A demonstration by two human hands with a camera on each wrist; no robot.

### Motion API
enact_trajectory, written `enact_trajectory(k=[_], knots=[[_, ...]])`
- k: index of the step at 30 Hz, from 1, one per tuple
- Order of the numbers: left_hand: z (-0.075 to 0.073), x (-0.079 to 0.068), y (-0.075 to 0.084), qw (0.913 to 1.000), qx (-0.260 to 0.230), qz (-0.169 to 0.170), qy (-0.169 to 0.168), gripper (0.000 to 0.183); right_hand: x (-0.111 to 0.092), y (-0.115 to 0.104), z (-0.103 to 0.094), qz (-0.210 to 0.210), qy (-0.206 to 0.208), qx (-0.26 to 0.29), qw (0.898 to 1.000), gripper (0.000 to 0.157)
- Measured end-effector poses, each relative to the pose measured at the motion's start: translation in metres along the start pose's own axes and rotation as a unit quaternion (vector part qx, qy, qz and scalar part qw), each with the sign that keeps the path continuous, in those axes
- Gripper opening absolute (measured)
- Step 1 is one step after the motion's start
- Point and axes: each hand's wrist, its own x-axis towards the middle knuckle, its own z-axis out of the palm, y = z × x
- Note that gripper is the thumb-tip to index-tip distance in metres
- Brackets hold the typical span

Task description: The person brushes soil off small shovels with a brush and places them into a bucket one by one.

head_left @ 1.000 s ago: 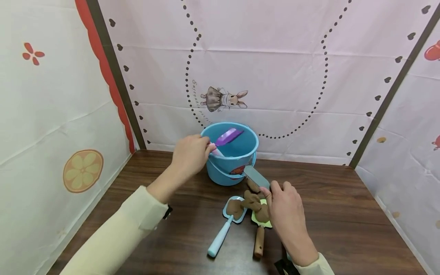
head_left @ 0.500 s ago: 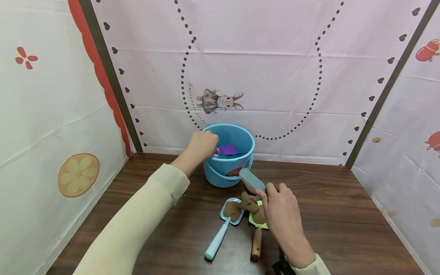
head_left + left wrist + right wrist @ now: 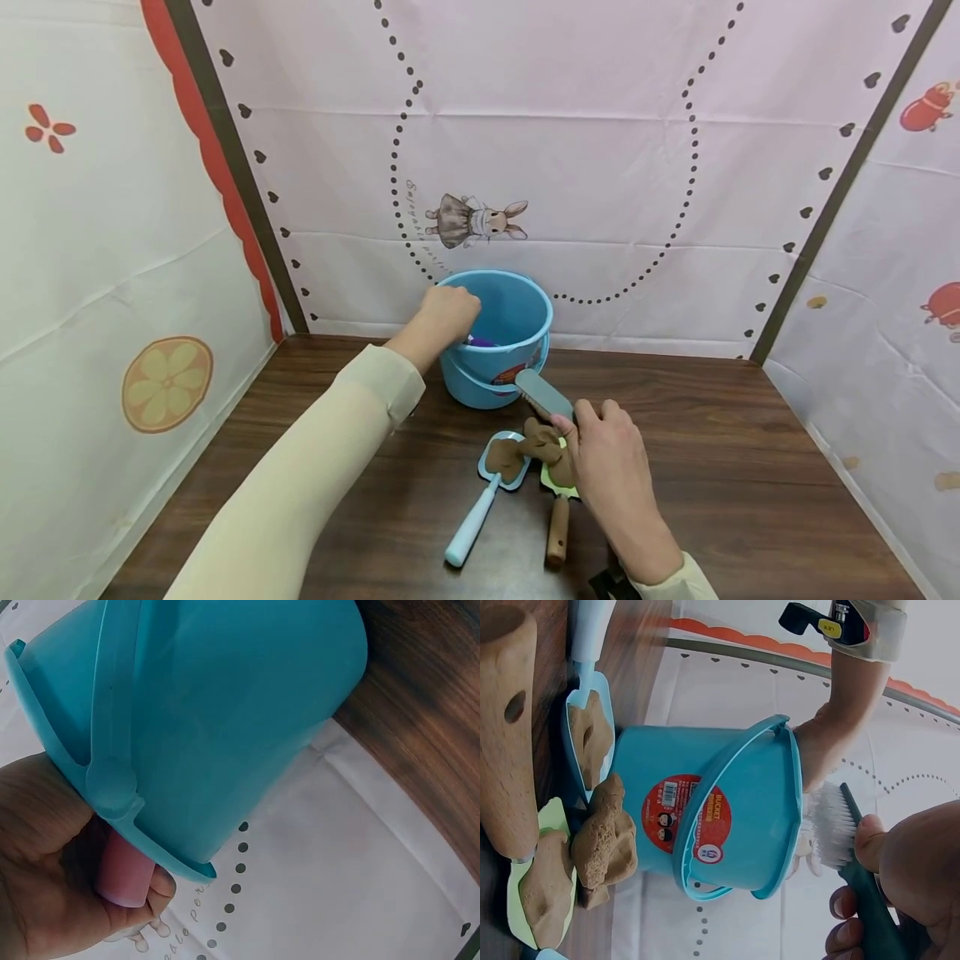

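Note:
My left hand [image 3: 448, 315] reaches over the left rim of a blue bucket [image 3: 491, 379] and grips the pink handle [image 3: 126, 870] of a toy shovel. A bit of its purple blade [image 3: 480, 342] shows inside the bucket; the rest is hidden by the hand and wall. In front of the bucket, my right hand [image 3: 611, 454] holds a green brush [image 3: 862, 900] with white bristles [image 3: 831, 825]. Its thumb lies along the brush near the head, which points towards the bucket.
On the dark wood table [image 3: 712, 467] lie a light blue shovel [image 3: 472, 521] and a green shovel with a wooden handle [image 3: 557, 529], both bearing brown sand. A brown sand lump [image 3: 542, 442] bridges their blades. A printed cloth wall [image 3: 607, 167] stands behind the bucket.
My left hand has lowered the toy shovel, and its purple blade has sunk from above the rim into the bucket. My right hand keeps its grip on the brush, nearly still.

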Motion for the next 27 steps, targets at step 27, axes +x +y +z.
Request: enact_trajectory(k=[27], knots=[[0.004, -0.049, -0.002, 0.9859, -0.113, -0.023, 0.122, 0.057, 0.000, 0.000, -0.007, 0.006, 0.000, 0.006, 1.000, 0.032]])
